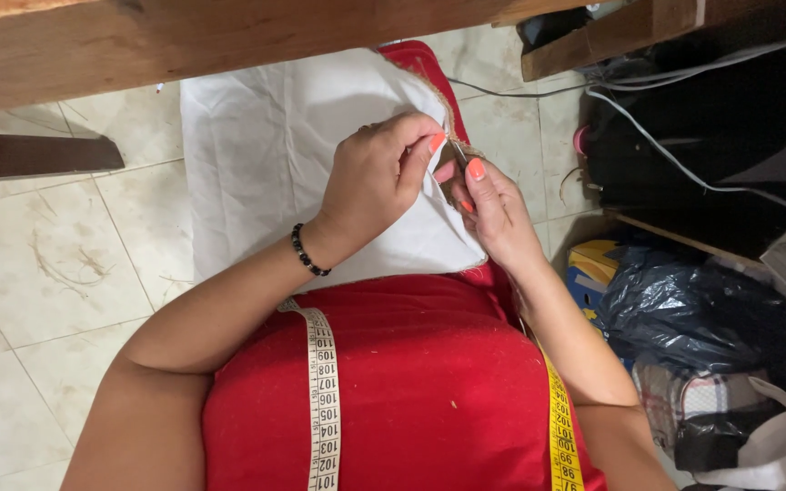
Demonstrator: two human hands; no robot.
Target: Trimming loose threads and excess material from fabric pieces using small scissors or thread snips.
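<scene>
A white cloth [275,155] lies spread over my lap, with a burlap-like brown trim [452,118] along its right edge. My left hand [379,177], with a black bead bracelet at the wrist, pinches the cloth's right edge. My right hand [493,205] meets it there, fingertips pinched on the same edge at the trim. Whether a needle or thread is between the fingers is too small to tell. A measuring tape [323,391] hangs around my neck over my red top, its yellow side [561,436] at the right.
A wooden table edge [184,41] runs across the top. A dark wooden bar [34,155] lies at the left above the tiled floor [38,273]. At the right are a dark plastic bag [684,300], white cables [666,155], black items and a wooden board [611,36].
</scene>
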